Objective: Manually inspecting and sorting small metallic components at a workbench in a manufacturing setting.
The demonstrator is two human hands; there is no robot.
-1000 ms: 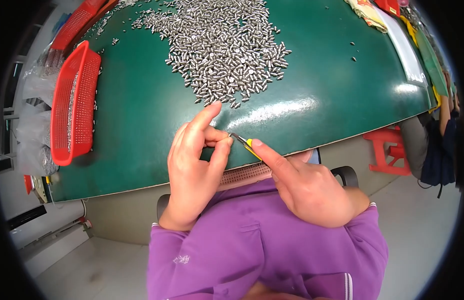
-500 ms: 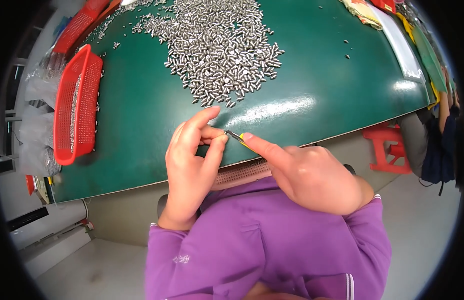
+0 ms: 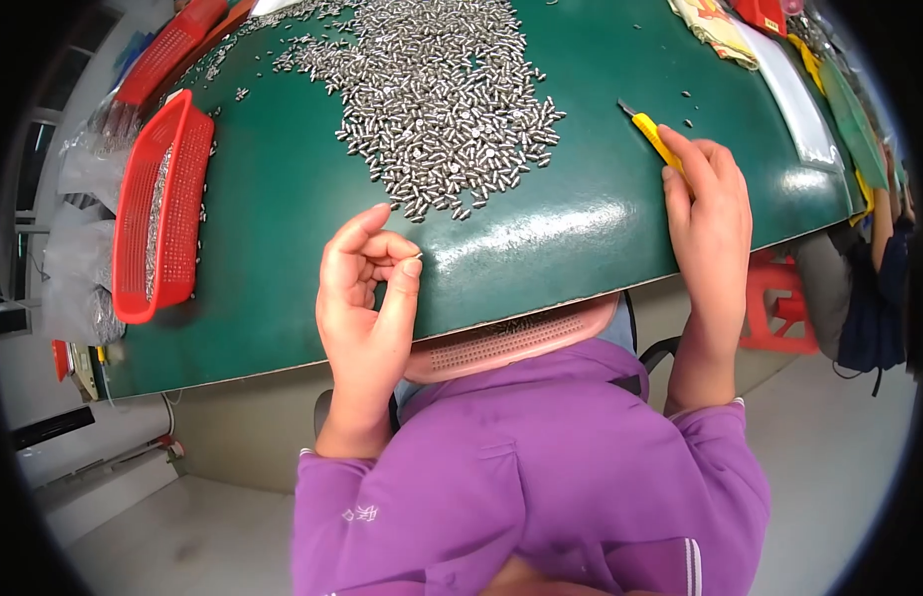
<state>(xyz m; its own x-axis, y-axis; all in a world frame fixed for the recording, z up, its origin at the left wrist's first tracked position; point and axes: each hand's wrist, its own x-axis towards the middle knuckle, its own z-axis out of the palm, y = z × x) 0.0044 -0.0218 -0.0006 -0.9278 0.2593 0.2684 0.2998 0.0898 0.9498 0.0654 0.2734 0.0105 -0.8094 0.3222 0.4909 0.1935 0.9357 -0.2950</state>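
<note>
- Moved since the earlier frame: right hand [image 3: 712,214] and yellow cutter [image 3: 652,137], from beside the left hand [image 3: 360,298] to the right part of the surface [image 3: 283,248]; left hand shifted slightly left.
- Table surface, green, glossy: front edge running up toward the right corner; a broad stretch of green between the two hands, and another along the left of the pile.
- Floor [image 3: 829,447], pale grey, beyond the front edge; red stool [image 3: 779,308] under the right part of that edge.
- Pile of small metal pieces [image 3: 432,109], silvery, many: from the far edge toward the middle of the surface, its near end just beyond the left hand.
- Red basket [image 3: 198,199], perforated, at the left edge; metal pieces inside; clear plastic bags [image 3: 74,248] beside it.
- Pink basket [image 3: 461,358], perforated, at the person's lap, below the front edge.
- Left hand, near the front edge: thumb and forefinger tips pinched, other fingers curled; a tiny pale piece [image 3: 418,255] between the tips, too small to identify.
- Right hand, near the right corner: half closed, thumb and forefinger about the cutter's handle.
- Yellow cutter: blade toward the far edge, right of the pile, well apart from the left hand.
</note>
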